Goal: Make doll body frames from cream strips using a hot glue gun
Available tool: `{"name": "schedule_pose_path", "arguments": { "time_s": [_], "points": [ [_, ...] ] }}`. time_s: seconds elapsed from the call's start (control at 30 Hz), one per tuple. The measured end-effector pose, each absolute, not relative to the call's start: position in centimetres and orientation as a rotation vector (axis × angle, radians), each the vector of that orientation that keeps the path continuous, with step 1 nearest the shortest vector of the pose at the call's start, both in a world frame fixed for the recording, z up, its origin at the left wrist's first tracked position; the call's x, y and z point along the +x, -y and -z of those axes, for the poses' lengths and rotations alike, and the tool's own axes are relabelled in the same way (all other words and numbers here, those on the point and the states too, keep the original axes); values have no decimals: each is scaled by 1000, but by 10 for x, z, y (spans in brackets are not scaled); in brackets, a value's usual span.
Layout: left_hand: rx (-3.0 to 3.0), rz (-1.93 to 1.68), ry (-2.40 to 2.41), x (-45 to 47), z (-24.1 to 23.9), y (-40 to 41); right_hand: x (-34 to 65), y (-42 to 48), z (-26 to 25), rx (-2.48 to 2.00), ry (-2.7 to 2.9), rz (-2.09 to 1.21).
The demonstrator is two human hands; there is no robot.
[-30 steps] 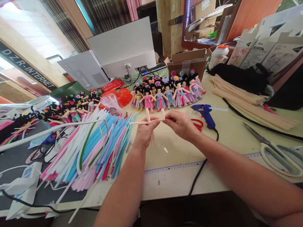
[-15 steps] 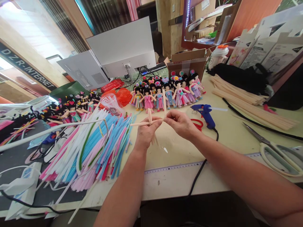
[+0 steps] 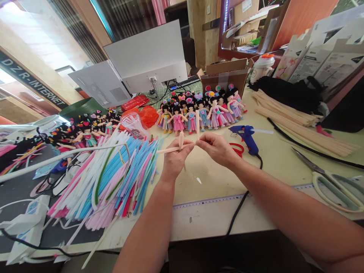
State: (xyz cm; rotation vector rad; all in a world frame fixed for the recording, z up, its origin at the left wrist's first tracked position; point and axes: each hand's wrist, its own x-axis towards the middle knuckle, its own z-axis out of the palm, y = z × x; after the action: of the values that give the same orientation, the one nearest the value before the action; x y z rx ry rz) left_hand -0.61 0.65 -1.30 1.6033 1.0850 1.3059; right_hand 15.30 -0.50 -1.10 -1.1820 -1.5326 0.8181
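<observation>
Beige pipe cleaners [image 3: 167, 150], bent and crossed into a small figure-like frame, are held above the table between both hands. My left hand [image 3: 175, 158] is closed around the crossing, with one end sticking out left and a looped end pointing up. My right hand [image 3: 214, 148] pinches the other part, where a beige end [image 3: 197, 123] stands upright. Behind the hands stand several finished pipe-cleaner dolls [image 3: 192, 115] with black hair and coloured dresses. The fingertips partly hide where the pieces join.
Left lies a heap of coloured pipe cleaners [image 3: 122, 174]. On the right are a blue glue gun [image 3: 247, 138], a bundle of beige pipe cleaners [image 3: 307, 129] and scissors [image 3: 332, 182]. A ruler [image 3: 204, 201] runs along the front edge. A monitor [image 3: 148, 57] stands behind.
Both hands stay nearly in place. The upright beige end has dipped slightly, and the frame in my left hand has turned a little.
</observation>
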Motion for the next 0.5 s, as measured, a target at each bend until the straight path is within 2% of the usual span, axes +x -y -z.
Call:
{"name": "schedule_pose_path", "arguments": {
  "time_s": [0.37,0.5],
  "points": [
    [1995,-1401,-919,-9,8,-6,156,3,10,-1139,1361,-1243],
    [2044,-1418,-901,-8,10,-6,156,3,10,-1108,1305,-1307]
  ]
}}
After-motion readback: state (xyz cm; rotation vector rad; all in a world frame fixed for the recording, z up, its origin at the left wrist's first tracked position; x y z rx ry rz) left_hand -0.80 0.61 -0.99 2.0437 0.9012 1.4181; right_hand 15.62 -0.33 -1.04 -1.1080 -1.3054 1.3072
